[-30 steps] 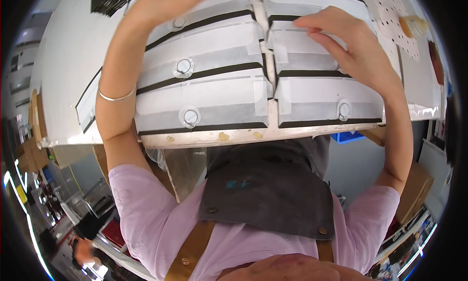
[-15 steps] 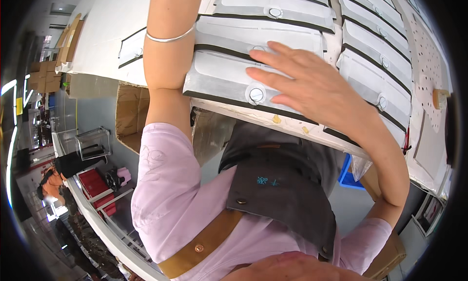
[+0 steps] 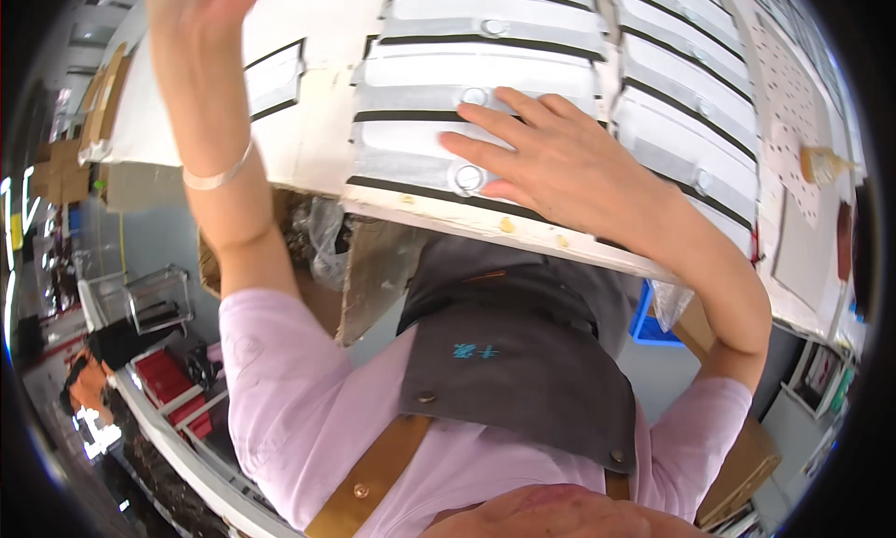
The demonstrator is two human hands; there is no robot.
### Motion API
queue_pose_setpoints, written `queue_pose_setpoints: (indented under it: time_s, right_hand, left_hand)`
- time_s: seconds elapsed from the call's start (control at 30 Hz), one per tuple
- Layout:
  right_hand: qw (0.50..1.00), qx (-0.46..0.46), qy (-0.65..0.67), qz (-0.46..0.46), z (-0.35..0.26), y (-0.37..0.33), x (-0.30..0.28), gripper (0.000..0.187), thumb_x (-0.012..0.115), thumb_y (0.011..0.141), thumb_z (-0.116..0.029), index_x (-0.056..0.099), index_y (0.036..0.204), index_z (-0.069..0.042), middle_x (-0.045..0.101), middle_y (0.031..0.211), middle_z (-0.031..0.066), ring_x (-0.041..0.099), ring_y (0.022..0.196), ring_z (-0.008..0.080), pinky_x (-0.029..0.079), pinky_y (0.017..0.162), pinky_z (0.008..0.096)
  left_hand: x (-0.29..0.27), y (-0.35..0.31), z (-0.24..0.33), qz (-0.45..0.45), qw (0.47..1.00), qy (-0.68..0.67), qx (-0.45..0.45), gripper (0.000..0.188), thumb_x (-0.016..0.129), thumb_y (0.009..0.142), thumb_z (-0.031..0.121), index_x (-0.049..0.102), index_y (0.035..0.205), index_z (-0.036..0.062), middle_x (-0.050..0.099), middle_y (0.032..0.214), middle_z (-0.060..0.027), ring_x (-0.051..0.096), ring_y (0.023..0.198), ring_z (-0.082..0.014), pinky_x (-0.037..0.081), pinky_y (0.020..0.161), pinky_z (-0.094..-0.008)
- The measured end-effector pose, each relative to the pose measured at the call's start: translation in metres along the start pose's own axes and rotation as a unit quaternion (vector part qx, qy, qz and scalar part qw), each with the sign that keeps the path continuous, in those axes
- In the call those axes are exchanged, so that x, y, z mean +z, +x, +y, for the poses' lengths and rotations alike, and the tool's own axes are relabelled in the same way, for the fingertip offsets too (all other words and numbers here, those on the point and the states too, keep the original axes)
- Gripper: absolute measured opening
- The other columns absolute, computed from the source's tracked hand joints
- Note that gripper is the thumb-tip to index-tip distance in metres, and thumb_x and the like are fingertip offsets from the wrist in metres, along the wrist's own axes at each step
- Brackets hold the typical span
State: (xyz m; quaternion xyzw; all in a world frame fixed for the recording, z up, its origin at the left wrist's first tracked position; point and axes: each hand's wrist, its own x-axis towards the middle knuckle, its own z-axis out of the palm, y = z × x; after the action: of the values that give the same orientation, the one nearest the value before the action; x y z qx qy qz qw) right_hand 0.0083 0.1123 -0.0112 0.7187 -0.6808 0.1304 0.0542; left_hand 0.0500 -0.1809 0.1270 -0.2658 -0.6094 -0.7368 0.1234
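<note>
My right hand (image 3: 560, 165) lies spread over the nearest flat white-and-grey panel (image 3: 401, 146), its fingertips around a round metallic disc (image 3: 467, 178). The panel has a dark strip along its front edge. Behind it, similar panels (image 3: 429, 69) overlap in a row, each with a disc near its middle. My left hand (image 3: 210, 1) is raised over the far left of the table, smeared by motion and partly cut off by the upper edge. Whether it holds anything is hidden. Close to my left forearm lies a separate white piece with dark edges (image 3: 275, 79).
A second row of overlapping panels (image 3: 644, 132) runs along the right of the white table (image 3: 317, 146). Beyond it are a perforated board (image 3: 793, 99) and a small amber bottle (image 3: 821, 165). Below the table edge stand an open cardboard box (image 3: 373, 267) and a blue bin (image 3: 653, 328).
My left arm has swung left, away from the panels, uncovering the left ends of the row. My right hand stays on the nearest panel while the view has shifted slightly.
</note>
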Motion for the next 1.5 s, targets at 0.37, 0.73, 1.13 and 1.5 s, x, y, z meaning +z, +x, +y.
queue_pose_setpoints:
  time_s: [0.37,0.73,1.13,1.5]
  right_hand:
    - [0.998,-0.037,-0.03,0.045,0.126,-0.045,-0.072,0.015,0.08,0.078,-0.011,0.074,0.091,-0.005,0.07,0.091,0.0061,0.066,0.09,0.0267,0.054,0.079,0.037]
    - [0.991,-0.101,0.085,0.025,0.146,-0.049,-0.037,0.017,0.081,0.076,-0.016,0.074,0.086,-0.005,0.07,0.088,0.0042,0.066,0.09,0.0246,0.053,0.079,0.0356]
    - [0.988,-0.111,0.106,0.026,0.156,-0.047,-0.031,0.016,0.081,0.076,-0.013,0.072,0.086,-0.004,0.068,0.088,0.0041,0.064,0.087,0.0255,0.052,0.078,0.0375]
    - [0.987,-0.098,0.127,0.023,0.156,-0.044,-0.028,0.013,0.081,0.078,-0.01,0.072,0.087,-0.004,0.068,0.087,0.0054,0.063,0.085,0.0267,0.052,0.077,0.0368]
  left_hand:
    - [0.179,-0.104,-0.111,-0.05,0.819,0.558,-0.125,0.054,0.08,0.084,0.023,0.061,0.131,0.0015,0.063,0.128,-0.0181,0.059,0.12,-0.0375,0.047,0.102,-0.0456]
    - [0.234,-0.081,-0.177,-0.002,0.783,0.608,-0.13,0.073,0.076,0.085,0.041,0.056,0.139,-0.003,0.056,0.142,-0.0235,0.05,0.137,-0.0371,0.036,0.116,-0.0475]
    - [0.238,-0.078,-0.178,-0.022,0.74,0.657,-0.142,0.065,0.069,0.089,0.047,0.06,0.14,0.0096,0.058,0.142,-0.0195,0.051,0.133,-0.0309,0.033,0.116,-0.0457]
    - [0.237,-0.08,-0.178,-0.014,0.748,0.649,-0.141,0.064,0.07,0.089,0.046,0.06,0.141,0.0107,0.057,0.142,-0.0189,0.053,0.13,-0.0306,0.033,0.116,-0.0459]
